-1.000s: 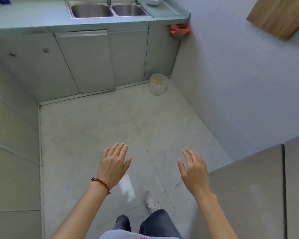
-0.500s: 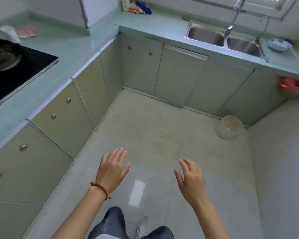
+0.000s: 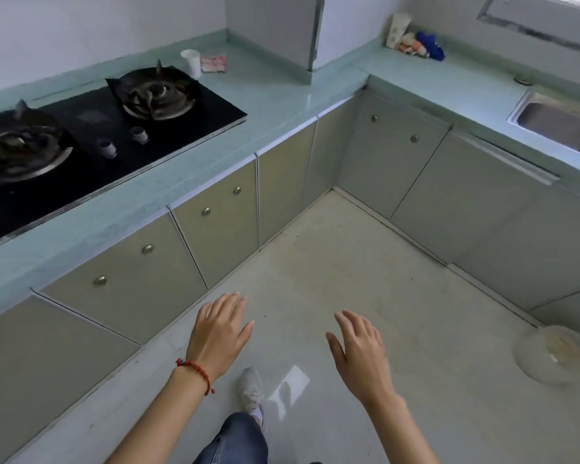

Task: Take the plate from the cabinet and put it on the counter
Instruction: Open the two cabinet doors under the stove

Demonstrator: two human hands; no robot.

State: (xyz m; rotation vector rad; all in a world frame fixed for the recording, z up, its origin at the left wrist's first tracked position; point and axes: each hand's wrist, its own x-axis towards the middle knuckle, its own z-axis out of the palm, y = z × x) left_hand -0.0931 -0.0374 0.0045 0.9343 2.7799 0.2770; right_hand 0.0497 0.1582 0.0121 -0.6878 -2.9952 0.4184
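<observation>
Pale-green bench [image 3: 282, 92] ran above closed cabinet doors [image 3: 215, 226]. The left hand [image 3: 220, 333] and right hand [image 3: 360, 354] hung empty, fingers spread, over the floor [image 3: 365, 262]. No plate showed.

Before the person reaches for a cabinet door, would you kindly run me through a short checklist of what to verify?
1. Left hand free: ok, open and holding nothing.
2. Right hand free: ok, open and holding nothing.
3. Cabinet doors shut: ok, none stands open.
4. Plate located: cannot tell, none in sight with the doors shut.
5. Bare counter for setting down: ok, a free stretch right of the stove.
6. Floor path: not ok, a clear bowl sits on the floor at the right.
</observation>
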